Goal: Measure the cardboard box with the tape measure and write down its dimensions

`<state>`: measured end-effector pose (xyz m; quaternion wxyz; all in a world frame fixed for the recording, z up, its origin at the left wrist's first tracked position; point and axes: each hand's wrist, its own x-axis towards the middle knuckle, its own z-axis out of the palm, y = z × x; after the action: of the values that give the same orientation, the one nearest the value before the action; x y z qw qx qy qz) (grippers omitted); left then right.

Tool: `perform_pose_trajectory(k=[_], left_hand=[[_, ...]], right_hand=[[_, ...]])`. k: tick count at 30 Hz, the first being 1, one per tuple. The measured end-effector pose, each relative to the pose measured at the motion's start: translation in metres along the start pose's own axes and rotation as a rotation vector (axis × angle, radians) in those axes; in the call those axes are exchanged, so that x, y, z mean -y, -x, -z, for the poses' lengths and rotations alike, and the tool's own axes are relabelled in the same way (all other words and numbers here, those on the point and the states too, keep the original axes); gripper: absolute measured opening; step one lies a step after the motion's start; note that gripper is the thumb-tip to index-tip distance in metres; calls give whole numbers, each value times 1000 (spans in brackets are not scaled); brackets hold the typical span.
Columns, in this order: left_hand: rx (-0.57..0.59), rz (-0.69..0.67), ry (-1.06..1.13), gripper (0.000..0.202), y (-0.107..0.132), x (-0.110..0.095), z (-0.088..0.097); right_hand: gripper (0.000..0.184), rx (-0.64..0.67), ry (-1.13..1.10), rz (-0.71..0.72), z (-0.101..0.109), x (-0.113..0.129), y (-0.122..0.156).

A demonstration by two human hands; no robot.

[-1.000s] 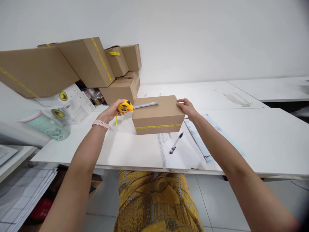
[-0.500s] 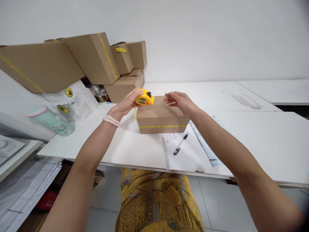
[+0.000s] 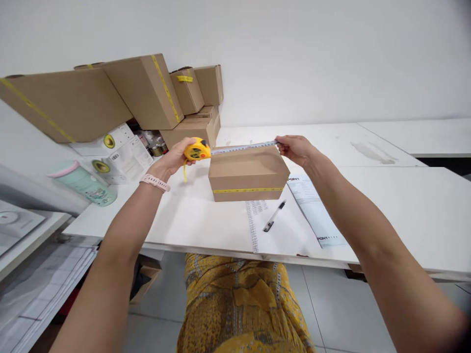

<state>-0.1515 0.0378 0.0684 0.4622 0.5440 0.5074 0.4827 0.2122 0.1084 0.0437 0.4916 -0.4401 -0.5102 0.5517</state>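
Note:
My left hand (image 3: 179, 155) is closed around a yellow tape measure (image 3: 198, 149), just left of a small cardboard box (image 3: 248, 164). The tape's pale blade (image 3: 243, 148) is drawn out to the right along the top of the box, near its far edge. At the other end, my right hand (image 3: 295, 148) pinches the blade tip by the box's far right corner. A strap dangles below the tape measure's case. Yellow printed tape runs across the near side of the box. Under and in front of the box lies a spiral notebook (image 3: 285, 225) with a pen (image 3: 274, 215) on it.
Larger cardboard boxes (image 3: 140, 93) are stacked at the back left. White cartons with avocado pictures (image 3: 121, 152) and a mint tumbler (image 3: 84, 184) stand below them. A printed sheet (image 3: 316, 211) lies right of the notebook. The white table's front edge (image 3: 221, 251) is near my body.
My left hand has moved left with the tape measure, and my right hand has moved right. The blade now stretches between them over the box, with its tip in my right fingers.

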Motion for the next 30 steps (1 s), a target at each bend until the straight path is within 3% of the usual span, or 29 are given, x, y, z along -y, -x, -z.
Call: perform_pose_trajectory(k=[4, 8, 13, 21, 27, 30], left_hand=[[-164, 160, 2, 34, -5, 26, 42], [-176, 200, -13, 34, -8, 41, 55], [-117, 207, -25, 37, -14, 42, 51], [-23, 195, -21, 39, -24, 41, 28], [-2, 166, -6, 44, -21, 46, 29], [-6, 159, -17, 45, -21, 47, 27]], right_hand=[[30, -201, 93, -78, 34, -20, -15], [26, -228, 187, -116, 28, -41, -20], [21, -197, 307, -154, 15, -54, -18], [49, -158, 435, -242, 6, -57, 1], [45, -182, 427, -247, 0, -53, 7], [39, -201, 521, -177, 0, -54, 2]])
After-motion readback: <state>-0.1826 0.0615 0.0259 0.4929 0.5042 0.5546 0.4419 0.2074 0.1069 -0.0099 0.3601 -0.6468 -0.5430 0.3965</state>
